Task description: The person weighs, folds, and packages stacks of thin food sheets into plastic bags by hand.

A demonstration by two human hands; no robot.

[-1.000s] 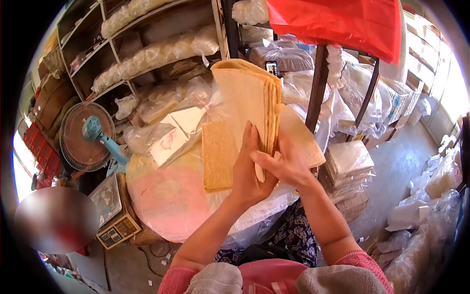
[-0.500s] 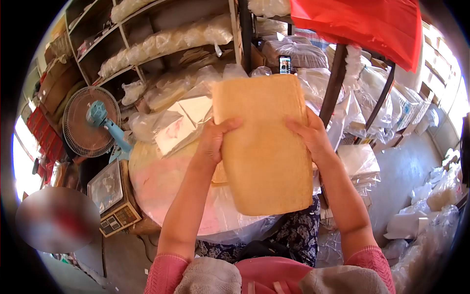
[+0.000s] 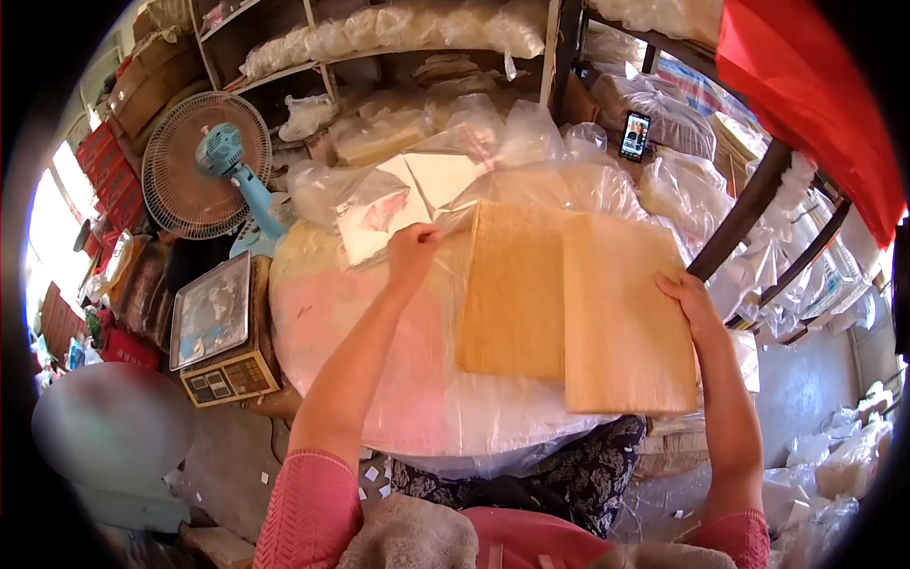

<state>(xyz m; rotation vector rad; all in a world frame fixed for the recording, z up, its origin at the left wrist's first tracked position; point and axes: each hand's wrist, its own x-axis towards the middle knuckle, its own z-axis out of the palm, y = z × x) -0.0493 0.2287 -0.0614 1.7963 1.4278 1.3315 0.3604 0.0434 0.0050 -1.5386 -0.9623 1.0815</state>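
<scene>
A tan sheet or stack of sheets (image 3: 630,322), paper-like, lies tilted over the right part of a similar, darker tan sheet (image 3: 515,294) on the round table (image 3: 398,379). My right hand (image 3: 690,302) grips the upper one by its right edge, thumb on top and fingers hidden beneath. My left hand (image 3: 413,254) is apart from both sheets, to their left, its fingers closed in a pinch. Whether anything thin is between those fingers cannot be made out. Just beyond it lie white cards (image 3: 389,213) in a clear plastic bag.
A blue fan (image 3: 223,152) and a weighing scale (image 3: 218,322) stand at the left. Plastic bags (image 3: 559,190) crowd the table's back edge, below shelves (image 3: 427,52). A phone (image 3: 634,136) stands upright behind. Dark bars (image 3: 749,209) and red plastic (image 3: 796,104) hang over the right.
My left hand has let go of the tan sheets and moved away to the left. My right hand has carried them rightward and down, uncovering the darker sheet. The view has shifted.
</scene>
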